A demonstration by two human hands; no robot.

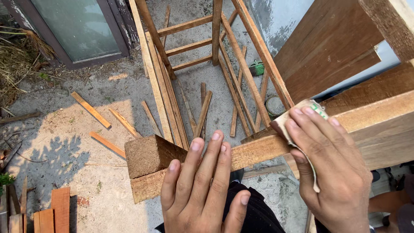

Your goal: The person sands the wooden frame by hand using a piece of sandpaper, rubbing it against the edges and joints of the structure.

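Observation:
A thick wooden beam point(148, 153) runs from lower left to upper right across the view, its rough square end toward the left. My left hand point(202, 190) lies flat on the beam near that end, fingers spread and pressing down. My right hand point(332, 164) presses a folded sheet of sandpaper point(302, 108) against the beam's top edge further right. Wide planks point(379, 129) lie beside and under the beam at the right.
A ladder-like wooden frame point(202, 43) leans on the sandy concrete ground ahead. Loose wood strips point(91, 110) lie scattered on the left. A small round tin point(274, 105) and a green object point(257, 67) sit near the wall. A glass door point(69, 26) stands at upper left.

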